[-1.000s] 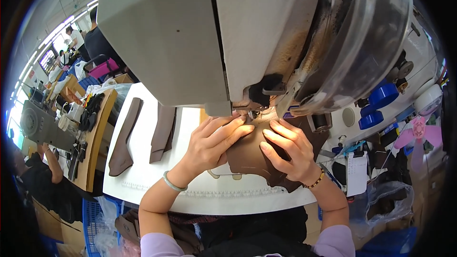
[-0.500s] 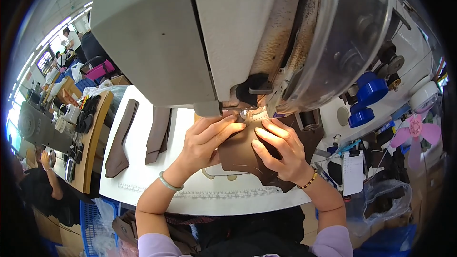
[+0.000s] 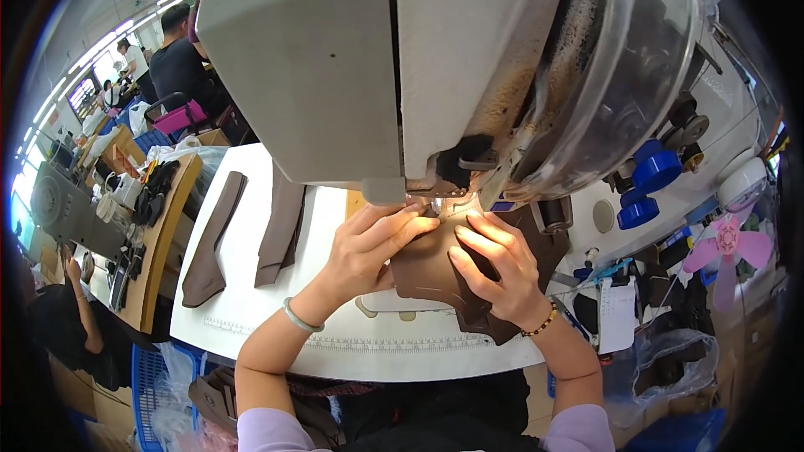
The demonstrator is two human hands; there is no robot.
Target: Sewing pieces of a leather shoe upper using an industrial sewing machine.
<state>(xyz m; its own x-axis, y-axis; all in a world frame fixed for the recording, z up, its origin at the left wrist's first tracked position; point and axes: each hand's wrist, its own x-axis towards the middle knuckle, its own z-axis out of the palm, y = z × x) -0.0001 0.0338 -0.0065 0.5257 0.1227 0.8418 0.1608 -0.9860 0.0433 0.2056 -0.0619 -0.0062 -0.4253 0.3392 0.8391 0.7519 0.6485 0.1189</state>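
A brown leather-like piece [image 3: 427, 272] with a few short pale marks lies under the sewing machine head [image 3: 310, 75], near its lit needle area. My left hand [image 3: 364, 247] is closed on the piece's left side, fingers together and fingertips close to the needle area. Spread fingers of my right hand [image 3: 502, 264] rest on its right part, beside a dark opening or fold. The machine hides the far edge. Two long brown strips, an outer one [image 3: 216, 238] and an inner one [image 3: 280, 226], lie left of my hands on the white table [image 3: 335, 360].
A clear guard [image 3: 645, 59] curves over the machine's right side. To the right are blue knobs [image 3: 657, 167], a pink fan [image 3: 727, 243] and a plastic bag [image 3: 678, 364]. A blue basket [image 3: 151, 385] stands at lower left. People work in the left background.
My view has shifted slightly, so the machine sits farther right in it. A seated person in dark clothing now shows more at upper left. My hands keep nearly the same place on the piece.
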